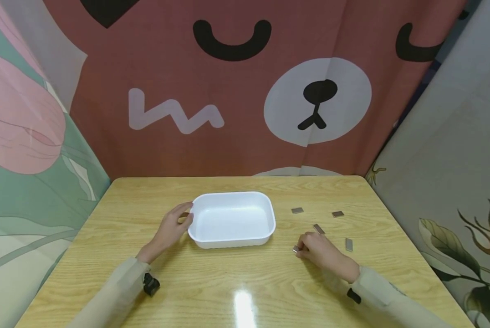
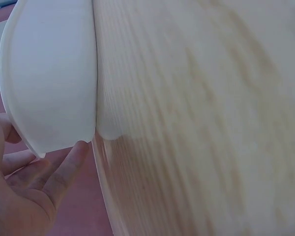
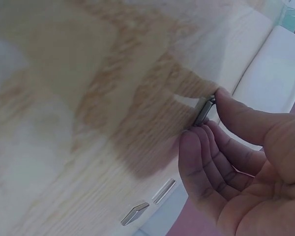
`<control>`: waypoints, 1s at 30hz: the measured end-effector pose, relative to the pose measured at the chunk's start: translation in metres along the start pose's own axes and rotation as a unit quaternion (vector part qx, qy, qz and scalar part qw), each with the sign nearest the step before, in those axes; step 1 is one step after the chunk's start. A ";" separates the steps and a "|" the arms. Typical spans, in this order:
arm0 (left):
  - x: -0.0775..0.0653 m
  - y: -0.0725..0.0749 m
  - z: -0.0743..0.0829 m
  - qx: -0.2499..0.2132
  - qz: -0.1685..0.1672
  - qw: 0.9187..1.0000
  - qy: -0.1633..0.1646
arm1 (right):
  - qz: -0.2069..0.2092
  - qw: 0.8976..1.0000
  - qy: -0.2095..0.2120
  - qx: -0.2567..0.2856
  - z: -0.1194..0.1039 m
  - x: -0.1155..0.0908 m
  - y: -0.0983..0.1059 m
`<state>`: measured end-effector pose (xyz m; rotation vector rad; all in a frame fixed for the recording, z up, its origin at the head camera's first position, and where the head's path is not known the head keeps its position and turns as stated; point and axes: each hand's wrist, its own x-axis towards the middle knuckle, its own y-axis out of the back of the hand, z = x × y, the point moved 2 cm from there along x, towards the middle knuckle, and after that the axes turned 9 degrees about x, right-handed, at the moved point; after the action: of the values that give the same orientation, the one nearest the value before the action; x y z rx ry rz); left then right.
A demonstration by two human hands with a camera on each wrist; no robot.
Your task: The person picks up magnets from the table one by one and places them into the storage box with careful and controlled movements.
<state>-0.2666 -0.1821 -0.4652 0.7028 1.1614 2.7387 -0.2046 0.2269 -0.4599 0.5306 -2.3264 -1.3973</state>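
Note:
A white rectangular plastic tub point(image 1: 231, 242) stands on the wooden table with no contents showing. My left hand point(image 1: 173, 227) is at its left end, fingers fairly straight and fingertips touching the end wall and rim. In the left wrist view one fingertip point(image 2: 80, 146) meets the tub's lower edge. Right of the tub, my right hand point(image 1: 320, 253) pinches a small silver rectangular piece point(image 3: 204, 111) between thumb and fingertips, low over the tabletop. Another such piece point(image 1: 319, 228) lies just beyond the knuckles.
More flat silver pieces lie on the right of the table: one at the back point(image 1: 297, 210), another farther right point(image 1: 338, 213), and one beside the right wrist point(image 1: 349, 244). Printed curtains point(image 1: 245, 155) hang behind the table point(image 1: 212, 291) and on both sides.

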 end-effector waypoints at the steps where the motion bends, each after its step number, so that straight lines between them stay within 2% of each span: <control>1: 0.000 0.000 0.000 -0.002 -0.001 1.000 0.000 | 0.001 1.000 0.004 -0.002 -0.001 0.000 0.001; 11: 0.001 -0.001 -0.002 -0.002 0.007 1.000 -0.005 | 0.004 0.999 0.032 -0.005 -0.003 0.002 0.003; 20: 0.001 -0.002 -0.002 0.001 0.008 1.000 0.000 | -0.029 0.998 0.013 0.054 0.003 0.003 0.004; 25: 0.001 -0.002 -0.002 0.000 0.009 1.000 -0.004 | -0.022 0.999 0.018 0.037 0.004 0.005 0.001; 30: 0.001 -0.002 -0.002 0.002 0.006 1.000 -0.007 | -0.023 1.000 -0.003 0.010 0.004 0.007 -0.003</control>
<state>-0.2687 -0.1821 -0.4670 0.7297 1.1632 2.7385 -0.2123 0.2256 -0.4637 0.5904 -2.3495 -1.3981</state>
